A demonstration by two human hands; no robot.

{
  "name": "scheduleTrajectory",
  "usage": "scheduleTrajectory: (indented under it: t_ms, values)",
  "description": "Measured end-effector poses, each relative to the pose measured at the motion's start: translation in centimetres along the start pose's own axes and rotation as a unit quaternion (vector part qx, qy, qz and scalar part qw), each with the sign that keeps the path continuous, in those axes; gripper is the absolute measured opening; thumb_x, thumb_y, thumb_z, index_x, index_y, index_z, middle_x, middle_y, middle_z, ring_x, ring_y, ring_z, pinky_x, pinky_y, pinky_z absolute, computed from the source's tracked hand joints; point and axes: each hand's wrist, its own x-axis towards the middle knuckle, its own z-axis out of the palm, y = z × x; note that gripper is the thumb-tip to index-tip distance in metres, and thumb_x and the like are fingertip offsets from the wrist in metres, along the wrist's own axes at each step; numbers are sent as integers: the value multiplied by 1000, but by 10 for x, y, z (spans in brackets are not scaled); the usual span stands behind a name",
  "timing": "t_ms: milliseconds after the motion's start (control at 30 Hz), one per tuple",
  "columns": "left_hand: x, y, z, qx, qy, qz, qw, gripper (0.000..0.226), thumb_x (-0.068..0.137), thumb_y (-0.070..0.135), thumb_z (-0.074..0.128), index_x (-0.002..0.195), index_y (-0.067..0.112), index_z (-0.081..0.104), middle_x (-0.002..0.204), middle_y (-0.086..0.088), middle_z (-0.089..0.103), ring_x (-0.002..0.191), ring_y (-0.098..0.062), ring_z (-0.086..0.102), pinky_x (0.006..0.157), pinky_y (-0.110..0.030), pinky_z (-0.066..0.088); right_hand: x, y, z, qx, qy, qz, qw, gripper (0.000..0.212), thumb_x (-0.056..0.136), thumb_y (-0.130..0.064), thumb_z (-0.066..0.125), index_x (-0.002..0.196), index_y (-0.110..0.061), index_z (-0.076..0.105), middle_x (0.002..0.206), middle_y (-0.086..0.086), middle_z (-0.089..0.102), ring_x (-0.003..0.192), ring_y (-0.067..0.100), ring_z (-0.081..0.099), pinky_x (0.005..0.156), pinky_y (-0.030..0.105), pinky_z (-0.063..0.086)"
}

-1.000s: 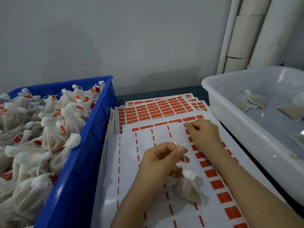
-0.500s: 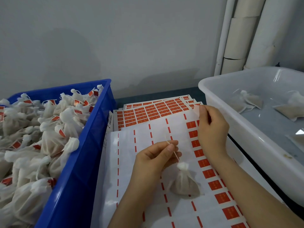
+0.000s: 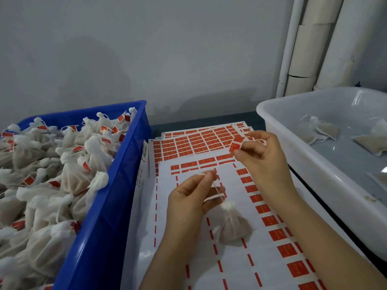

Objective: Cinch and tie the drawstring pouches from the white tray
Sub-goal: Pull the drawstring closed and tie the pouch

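A cinched pouch (image 3: 233,229) sits midway on the label sheets (image 3: 230,268). The left hand (image 3: 188,201) pinches its drawstring (image 3: 216,190) taut; any knot is too small to judge. The right hand (image 3: 263,158), over the sheets' far end, pinches a red label (image 3: 236,144), print illegible. Left of the sheets, a blue crate (image 3: 100,237) of tagged pouches (image 3: 69,178) is cut off; right of them, the white tray (image 3: 314,174) holds loose pouches (image 3: 322,130), partly out of frame.

White pouch (image 3: 233,226) — neck cinched, string (image 3: 217,192) taut — sits upright on sticker sheet (image 3: 188,237).
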Motion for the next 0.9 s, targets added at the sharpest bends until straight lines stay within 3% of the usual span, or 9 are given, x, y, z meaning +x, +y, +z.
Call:
scheduleTrajectory:
  t_ms: [133,267,433,533,667,900]
  values:
    - [1,1,-1,-24,27,8,999,22,68,34,62,86,29,73,93,13,74,86,-12,71,68,-22,57,-5,-7,-3,37,-57,2,998,8,84,-27,63,89,-33,60,80,-32,64,78,-4,64,58,5,48]
    - [1,3,0,-35,43,25,998,26,68,32,63,92,28,71,89,6,74,82,-16,72,65,-21,56,-11,-15,0,130,-126,22,983,11,84,-21,61,83,-31,67,83,-26,67,82,3,66,64,14,52]
    - [1,3,-2,-40,60,25,997,34,67,35,64,97,19,70,88,-2,75,80,-21,72,64,-22,57,-20,-24,2,92,-226,-34,969,24,74,-37,57,95,-46,60,89,-30,65,90,-4,61,63,7,47]
    - [2,1,-2,-36,57,19,998,31,68,34,64,95,21,71,89,0,75,79,-20,72,62,-23,56,-21,-23,4,77,-239,-39,967,32,79,-30,61,107,-45,52,90,-23,66,88,-2,63,66,8,48]
    - [1,0,0,-27,46,21,998,28,67,34,63,91,23,72,88,0,75,78,-20,72,62,-23,56,-22,-22,6,87,-227,-31,970,36,81,-21,65,107,-42,51,88,-17,68,89,-2,64,67,9,50]
    - [1,0,0,-21,36,30,999,34,66,35,65,96,20,72,89,-3,74,75,-21,71,63,-24,56,-23,-19,8,87,-221,-20,971,36,80,-22,67,105,-43,51,85,-27,65,91,-11,60,66,5,46]
